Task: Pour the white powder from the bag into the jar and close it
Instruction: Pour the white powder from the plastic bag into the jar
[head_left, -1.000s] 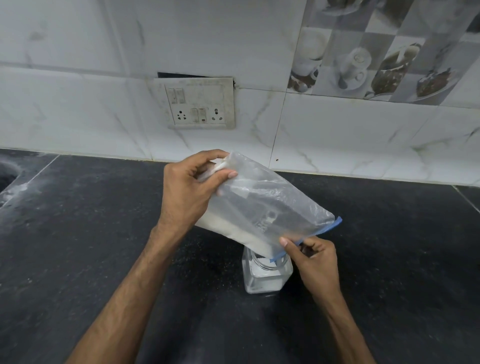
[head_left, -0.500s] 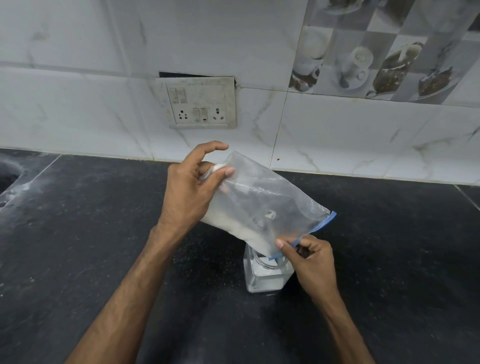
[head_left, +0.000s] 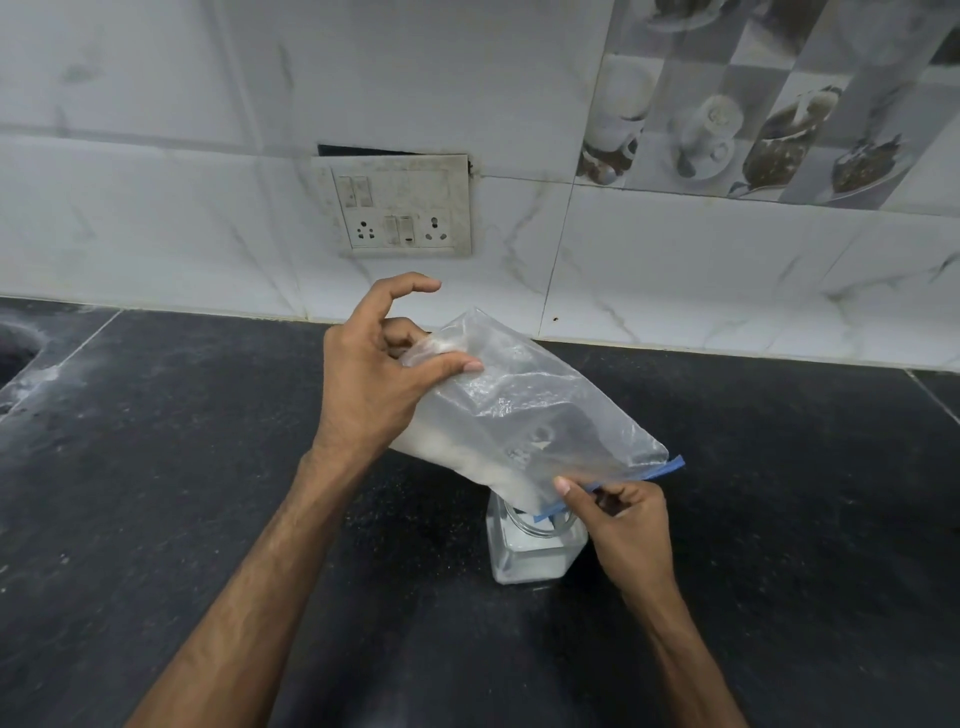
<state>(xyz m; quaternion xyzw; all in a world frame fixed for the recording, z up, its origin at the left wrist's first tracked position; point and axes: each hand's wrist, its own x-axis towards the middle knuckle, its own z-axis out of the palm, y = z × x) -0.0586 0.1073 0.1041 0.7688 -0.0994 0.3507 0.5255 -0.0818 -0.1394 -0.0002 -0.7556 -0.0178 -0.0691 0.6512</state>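
A clear zip bag (head_left: 524, 415) with a blue seal strip is tilted, mouth down, over an open square glass jar (head_left: 535, 553) on the black counter. White powder lies along the bag's lower edge and in the bottom of the jar. My left hand (head_left: 379, 379) pinches the bag's raised closed end between thumb and lower fingers, index finger lifted free. My right hand (head_left: 623, 525) pinches the blue mouth edge just above the jar's opening. No lid is visible.
The black stone counter (head_left: 208, 493) carries a dusting of white powder. A sink edge (head_left: 15, 358) shows at the far left. Behind the counter a white tiled wall holds a switch and socket plate (head_left: 400, 208).
My left index finger has lifted off the bag. The bag has sunk slightly toward the jar while both hands keep their hold.
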